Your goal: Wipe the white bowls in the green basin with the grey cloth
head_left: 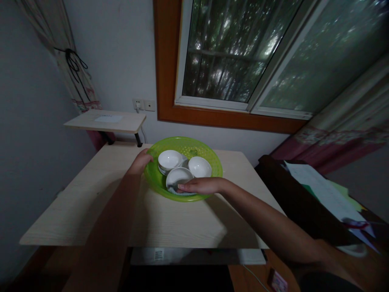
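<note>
A green plastic basin [214,158] with small perforations stands on the pale wooden desk. In it are several white bowls: a stack at the left [169,159], one bowl at the right [199,167] and a tilted front bowl [178,176]. My left hand [142,161] is closed on the basin's left rim. Over the near side of the basin reaches my right hand [202,185], its thumb laid inside the front bowl. The other fingers of that hand are hidden beneath, round the bowl's near edge. Something whitish shows below the thumb; I cannot tell what it is.
A small raised shelf [121,117] with a paper sheet stands at the desk's [103,194] back left. Wall sockets [144,105] and a window [231,52] are behind. At the right, papers [322,190] lie on a dark surface, lower than the desk.
</note>
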A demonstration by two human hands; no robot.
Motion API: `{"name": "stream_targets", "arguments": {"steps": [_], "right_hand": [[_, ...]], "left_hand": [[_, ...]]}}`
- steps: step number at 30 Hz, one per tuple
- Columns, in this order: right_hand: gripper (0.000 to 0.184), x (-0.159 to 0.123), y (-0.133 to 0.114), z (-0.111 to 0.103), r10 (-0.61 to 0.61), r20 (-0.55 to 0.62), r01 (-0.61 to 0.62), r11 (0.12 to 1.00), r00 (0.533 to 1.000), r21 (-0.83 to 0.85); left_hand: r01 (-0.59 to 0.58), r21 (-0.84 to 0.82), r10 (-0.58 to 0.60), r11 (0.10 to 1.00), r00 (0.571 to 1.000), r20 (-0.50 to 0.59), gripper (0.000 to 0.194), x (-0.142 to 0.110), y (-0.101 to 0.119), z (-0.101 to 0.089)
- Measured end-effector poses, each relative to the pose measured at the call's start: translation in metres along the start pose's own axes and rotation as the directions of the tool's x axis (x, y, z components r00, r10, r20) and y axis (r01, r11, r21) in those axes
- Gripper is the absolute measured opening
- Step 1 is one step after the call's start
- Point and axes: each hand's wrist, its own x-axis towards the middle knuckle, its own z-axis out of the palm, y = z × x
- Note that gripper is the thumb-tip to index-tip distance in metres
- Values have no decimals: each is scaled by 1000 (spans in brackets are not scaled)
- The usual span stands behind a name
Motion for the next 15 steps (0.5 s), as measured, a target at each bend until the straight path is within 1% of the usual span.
{"name": "stream_targets", "arguments": {"steps": [3, 5, 8, 10, 12, 13, 15], "right_hand": [[71, -22, 4, -11, 97, -63, -100, 993, 993, -56], [76, -36, 5, -18, 148, -84, -154, 986, 985, -64], [79, -50, 5, -24, 159, -75, -163, 986, 984, -44], [77, -50, 4, -22, 132, -76, -133, 991, 988, -18], [72, -42, 1, -16, 72, -77, -69, 997, 994, 34], [69, -35, 0, -11, 25, -73, -20, 997, 997, 68], [64, -17, -5, -2, -100, -26, 102, 987, 995, 124]], "left_hand": [[13, -8, -13, 1000, 1000, -8, 42, -1, 1, 1], [12, -41, -12, 999, 1000, -5, 44, -3, 3, 2], [6, -92, -5, 996, 1000, 7, 43, -6, 7, 4], [9, -93, -7, 996, 1000, 20, 41, -8, 9, 5], [5, -85, -2, 996, 1000, 26, 39, -8, 9, 5], [-2, -84, 4, 996, 1000, 27, 38, -8, 8, 5], [-18, -85, 20, 996, 999, 25, 34, -6, 5, 4]]}}
